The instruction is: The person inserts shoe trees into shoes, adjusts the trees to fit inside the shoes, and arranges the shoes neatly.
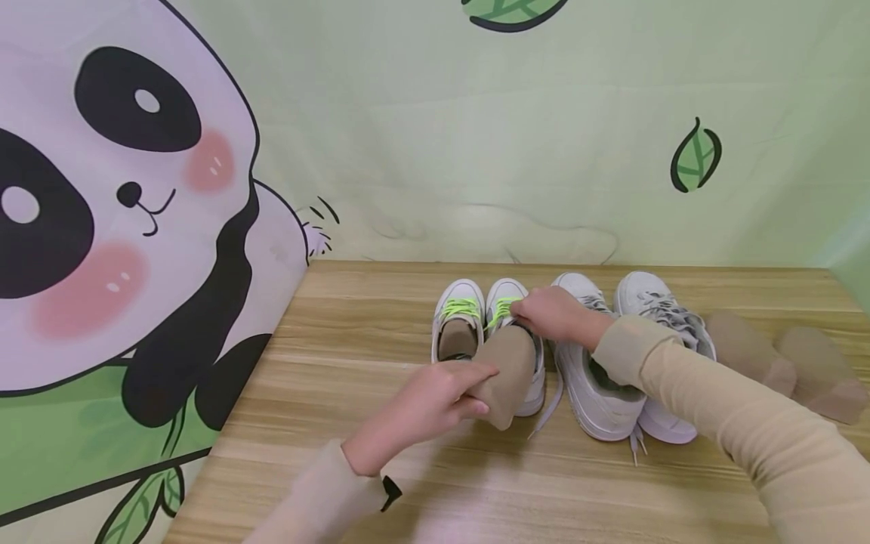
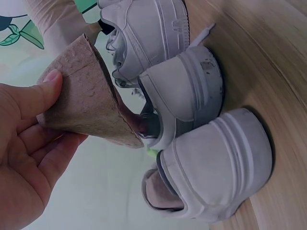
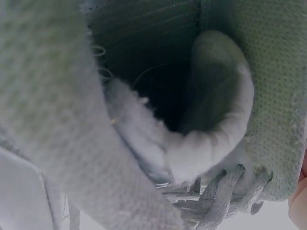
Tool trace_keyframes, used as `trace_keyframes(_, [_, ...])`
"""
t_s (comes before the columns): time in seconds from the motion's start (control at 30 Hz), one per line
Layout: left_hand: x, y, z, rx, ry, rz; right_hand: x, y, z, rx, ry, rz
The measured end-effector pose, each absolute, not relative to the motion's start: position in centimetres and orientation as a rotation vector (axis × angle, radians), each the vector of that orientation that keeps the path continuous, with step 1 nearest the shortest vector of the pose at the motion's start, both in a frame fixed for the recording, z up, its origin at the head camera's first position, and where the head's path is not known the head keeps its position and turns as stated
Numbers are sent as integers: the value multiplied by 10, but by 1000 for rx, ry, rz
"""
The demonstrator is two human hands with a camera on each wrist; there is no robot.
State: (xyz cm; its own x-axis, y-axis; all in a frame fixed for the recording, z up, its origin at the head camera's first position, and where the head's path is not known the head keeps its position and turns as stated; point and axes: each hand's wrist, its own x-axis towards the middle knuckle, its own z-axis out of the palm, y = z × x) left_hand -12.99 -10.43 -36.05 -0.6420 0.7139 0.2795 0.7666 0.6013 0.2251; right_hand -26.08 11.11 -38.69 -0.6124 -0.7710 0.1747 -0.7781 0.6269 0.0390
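Observation:
My left hand (image 1: 424, 400) pinches a brown moulded-paper shoe insert (image 1: 508, 370), thumb on one side and fingers beneath. The insert is tilted, its far end at the opening of the right-hand small white sneaker (image 1: 506, 291) with green laces. At that sneaker's laces and tongue, my right hand (image 1: 553, 313) grips with curled fingers; the fingertips are partly hidden. Beside it stands the other green-laced sneaker (image 1: 462, 291), a brown insert (image 1: 457, 338) inside it. In the right wrist view, a grey shoe lining (image 3: 268, 96) fills the picture, with fingers (image 3: 298, 206) at the edge.
Two larger white sneakers (image 1: 601, 412) with grey laces stand under my right forearm, lace ends trailing on the wooden surface (image 1: 367, 325). Two more brown inserts (image 1: 819, 370) lie at the right. A green backdrop with a panda (image 1: 129, 98) rises behind and to the left.

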Motion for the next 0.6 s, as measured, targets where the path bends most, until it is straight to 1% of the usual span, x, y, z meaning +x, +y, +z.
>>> trace_keyframes(0.6, [-145,-89,-362,-1266,-2745,-524,-262,110,-381,1238,-2751,133])
